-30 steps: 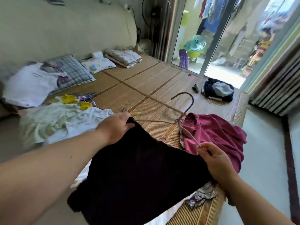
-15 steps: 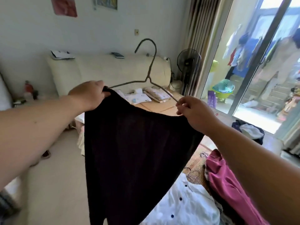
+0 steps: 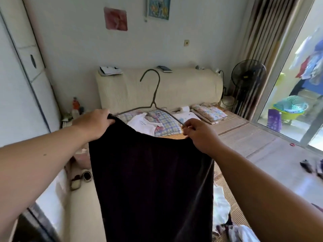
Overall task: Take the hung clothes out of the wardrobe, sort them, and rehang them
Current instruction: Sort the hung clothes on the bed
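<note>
The person is holding a long dark, near-black cloth garment up in the centre of the frame, its top edge stretched between both hands and its body hanging straight down to the bottom edge. The left hand, at centre left, is gripping one top corner of the cloth, with fingers curled round it where the end of the thin grey wire hanger runs in. The right hand, just right of centre, is pinching the other top corner together with the hanger's right arm. The hook is standing upright above the two hands, in front of the cream padded headboard.

The step in hand looks like seating the garment on the hanger before rehanging. To do it well, the hands should be holding the top edge level and taut, so that each corner is sitting fully over its wire shoulder. Thin wire gives little grip, so a slack or lopsided edge is likely to be sliding off. Only once both corners are sitting firm should one hand be moving to the hook, with the other steadying the cloth, for the carry to the white wardrobe at the left edge.
</note>
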`<act>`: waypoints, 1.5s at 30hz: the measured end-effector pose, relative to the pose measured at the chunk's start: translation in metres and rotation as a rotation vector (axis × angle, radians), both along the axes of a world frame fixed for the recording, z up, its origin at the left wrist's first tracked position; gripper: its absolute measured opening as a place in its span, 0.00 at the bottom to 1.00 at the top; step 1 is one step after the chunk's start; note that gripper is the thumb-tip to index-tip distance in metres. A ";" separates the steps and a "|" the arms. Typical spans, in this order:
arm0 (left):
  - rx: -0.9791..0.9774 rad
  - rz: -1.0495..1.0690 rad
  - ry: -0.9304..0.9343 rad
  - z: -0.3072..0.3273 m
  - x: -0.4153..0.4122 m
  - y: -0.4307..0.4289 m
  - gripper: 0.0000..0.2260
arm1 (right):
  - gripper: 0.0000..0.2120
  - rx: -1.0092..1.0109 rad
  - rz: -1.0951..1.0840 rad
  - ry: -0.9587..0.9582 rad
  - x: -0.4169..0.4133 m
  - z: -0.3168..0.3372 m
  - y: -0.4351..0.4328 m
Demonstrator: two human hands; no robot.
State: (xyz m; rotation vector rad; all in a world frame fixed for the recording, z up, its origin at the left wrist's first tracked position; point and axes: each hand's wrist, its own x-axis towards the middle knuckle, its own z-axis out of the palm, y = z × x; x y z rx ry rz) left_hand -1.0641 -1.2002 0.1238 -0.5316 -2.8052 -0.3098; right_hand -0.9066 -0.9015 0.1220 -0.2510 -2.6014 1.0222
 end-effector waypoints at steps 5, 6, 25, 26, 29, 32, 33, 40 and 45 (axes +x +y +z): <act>0.031 0.050 0.058 0.023 -0.082 -0.022 0.14 | 0.05 -0.018 0.042 0.028 -0.092 0.019 -0.026; 0.035 0.048 0.066 0.026 -0.099 -0.022 0.14 | 0.05 -0.023 0.046 0.042 -0.110 0.022 -0.026; -0.095 -0.044 0.012 -0.007 -0.416 0.096 0.14 | 0.03 -0.331 -0.037 -0.098 -0.383 -0.079 0.060; -0.102 -0.081 -0.021 -0.018 -0.429 0.112 0.14 | 0.04 -0.338 -0.071 -0.127 -0.387 -0.089 0.071; -0.132 -0.207 -0.120 -0.059 -0.462 0.163 0.13 | 0.04 -0.365 -0.185 -0.206 -0.392 -0.123 0.100; -0.197 -0.335 -0.202 -0.104 -0.489 0.219 0.15 | 0.04 -0.397 -0.306 -0.289 -0.391 -0.158 0.126; -0.218 -0.406 -0.234 -0.122 -0.500 0.241 0.14 | 0.05 -0.414 -0.353 -0.310 -0.392 -0.170 0.135; -0.410 -0.656 -0.532 -0.231 -0.542 0.343 0.12 | 0.07 -0.516 -0.700 -0.515 -0.397 -0.244 0.164; -0.497 -0.728 -0.605 -0.287 -0.576 0.379 0.10 | 0.06 -0.500 -0.817 -0.588 -0.427 -0.291 0.167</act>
